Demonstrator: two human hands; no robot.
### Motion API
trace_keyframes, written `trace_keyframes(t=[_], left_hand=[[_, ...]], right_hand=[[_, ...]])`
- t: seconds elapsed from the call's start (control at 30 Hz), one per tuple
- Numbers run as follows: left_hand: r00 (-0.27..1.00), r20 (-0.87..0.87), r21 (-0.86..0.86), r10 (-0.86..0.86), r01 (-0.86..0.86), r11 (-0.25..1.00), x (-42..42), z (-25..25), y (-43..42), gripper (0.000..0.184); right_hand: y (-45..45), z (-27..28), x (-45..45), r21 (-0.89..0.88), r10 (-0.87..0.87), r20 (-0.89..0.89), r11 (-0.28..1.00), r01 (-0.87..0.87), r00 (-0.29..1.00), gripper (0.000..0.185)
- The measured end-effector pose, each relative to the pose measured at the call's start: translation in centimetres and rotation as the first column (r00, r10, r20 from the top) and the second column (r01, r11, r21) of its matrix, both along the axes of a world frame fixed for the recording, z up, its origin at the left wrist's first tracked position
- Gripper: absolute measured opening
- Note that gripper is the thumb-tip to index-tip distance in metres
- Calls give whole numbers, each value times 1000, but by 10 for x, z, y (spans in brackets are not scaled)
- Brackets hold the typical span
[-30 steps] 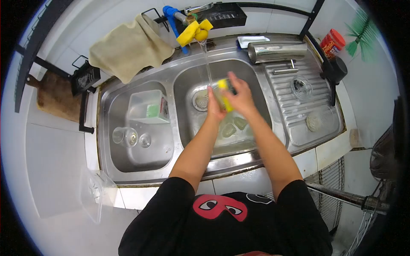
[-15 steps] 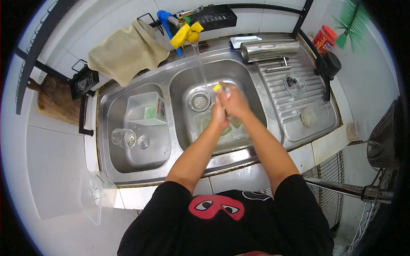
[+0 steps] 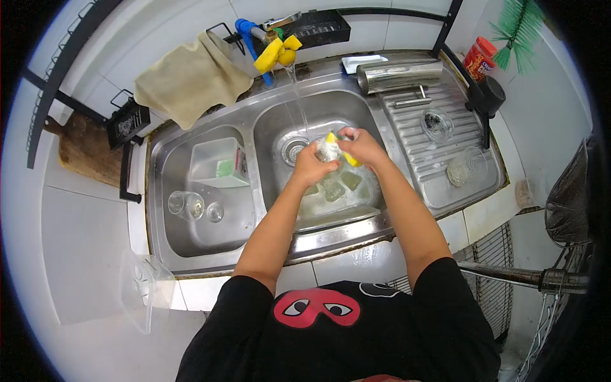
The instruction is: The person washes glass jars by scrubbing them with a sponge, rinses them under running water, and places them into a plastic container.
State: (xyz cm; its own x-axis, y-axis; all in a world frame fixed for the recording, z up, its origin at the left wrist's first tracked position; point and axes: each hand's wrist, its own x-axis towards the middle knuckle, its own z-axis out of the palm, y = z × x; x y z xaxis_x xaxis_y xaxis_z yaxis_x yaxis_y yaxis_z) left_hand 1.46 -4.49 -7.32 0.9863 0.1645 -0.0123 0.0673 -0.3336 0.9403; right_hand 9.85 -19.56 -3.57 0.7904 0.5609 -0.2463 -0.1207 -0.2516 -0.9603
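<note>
- One question: grip and step?
- Foamy item (image 3: 328, 151), can't tell what, sits between left hand (image 3: 310, 168), part-curled on it, and right hand (image 3: 363, 148), bent round yellow sponge (image 3: 352, 160). Scrubbing, I'd judge.
- Next move?
- Calls for firm hold; looks slick.

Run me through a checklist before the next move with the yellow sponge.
1. Yellow sponge in the right hand: ok, held.
2. Foamy item steadied by the left hand: ok, as far as the fingers show.
3. Foamy item rinsed: not ok, it looks white and sudsy.
4. Shape and edges of the foamy item: cannot tell, the hands hide much of it.
5. Tap running: ok, a thin stream falls into the middle basin.
6. Tub out of the way: ok, it sits in the left basin.
</note>
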Motion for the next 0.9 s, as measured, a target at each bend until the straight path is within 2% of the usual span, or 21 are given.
trace_keyframes(t=[0.1, 0.13, 0.2, 0.23, 0.3, 0.4, 0.5, 0.63, 0.7, 0.8, 0.9], left_hand=[[999, 14, 218, -39, 35, 975, -6, 9, 0, 44], [998, 10, 293, -58, 53, 955, -8, 12, 0, 45], [989, -24, 235, -148, 150, 960, -10, 24, 7, 44], [981, -39, 203, -190, 194, 960, -10, 27, 11, 43], [947, -134, 105, -291, 305, 947, -6, 17, 19, 42], [893, -212, 49, -396, 414, 909, -10, 17, 18, 40], [892, -236, -18, -385, 392, 920, -9, 15, 12, 39], [917, -191, -224, -349, 306, 925, -3, 0, 26, 38], [918, -170, -208, -358, 322, 924, -7, 3, 22, 40], [901, -164, -78, -402, 394, 916, -13, 20, 14, 41], [892, -174, 29, -418, 428, 903, -14, 22, 16, 42]], right_hand=[[-8, -18, 7, -208, 203, 170, 964, -167, 964, 31], [-12, -30, 10, -203, 263, 114, 950, -237, 958, 33], [-17, -41, 13, -179, 376, 5, 912, -369, 927, 38], [-20, -47, 15, -273, 468, 149, 866, -419, 871, 38], [-26, -19, 2, -469, 644, 381, 753, -462, 664, 40], [-20, 10, -5, -420, 450, 400, 864, -276, 799, 38], [-19, 24, -7, -240, 156, 172, 964, -113, 973, 41], [-25, 14, -13, -222, 317, 329, 941, -253, 889, 37], [-27, 7, -16, -163, 333, 391, 943, -291, 858, 34], [-36, 9, -10, -109, 412, 109, 910, -401, 905, 33], [-30, -7, -17, -273, 440, 315, 891, -364, 841, 36]])
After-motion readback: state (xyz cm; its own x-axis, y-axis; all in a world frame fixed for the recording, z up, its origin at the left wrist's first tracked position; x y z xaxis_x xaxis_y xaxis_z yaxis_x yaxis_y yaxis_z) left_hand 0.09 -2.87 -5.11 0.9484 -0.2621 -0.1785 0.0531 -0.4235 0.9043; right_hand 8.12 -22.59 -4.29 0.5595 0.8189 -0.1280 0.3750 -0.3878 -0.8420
